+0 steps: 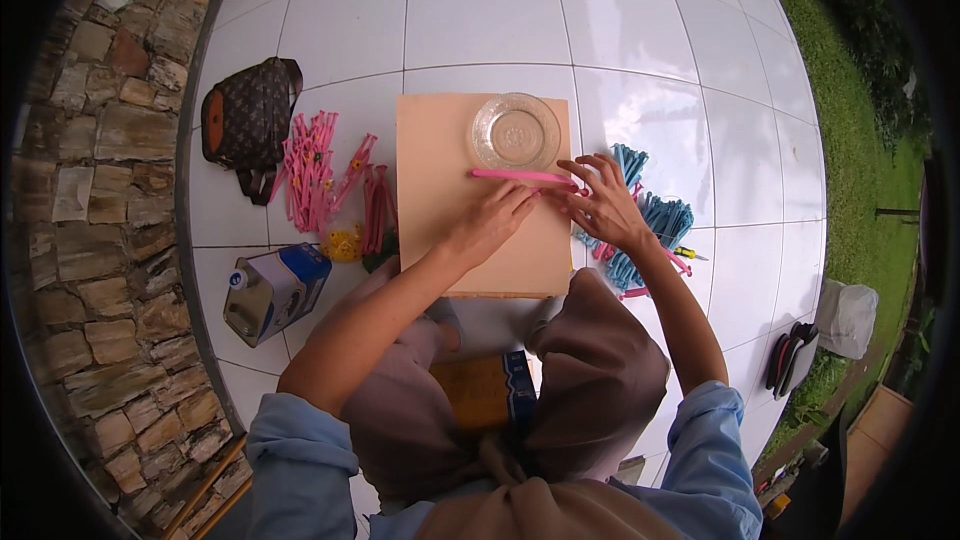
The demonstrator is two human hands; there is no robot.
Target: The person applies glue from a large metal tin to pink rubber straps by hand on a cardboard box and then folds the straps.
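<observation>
A long pink plastic piece [515,176] lies across a tan board [430,180], just below a clear glass dish [516,131]. My left hand [495,220] is closed, its fingertips pinched at a thin pink part under that piece. Over the right end of the pink piece is my right hand [605,208]; its thumb and fingers are bent and closed about the pink end there. How the pink parts join between my fingertips is too small to make out.
Pink sticks [312,170] lie left of the board, near a brown patterned bag [246,122], a yellow bag of small parts [343,242] and a metal can [275,290]. Teal bundles [665,220] and a yellow-handled tool [688,253] lie on the right.
</observation>
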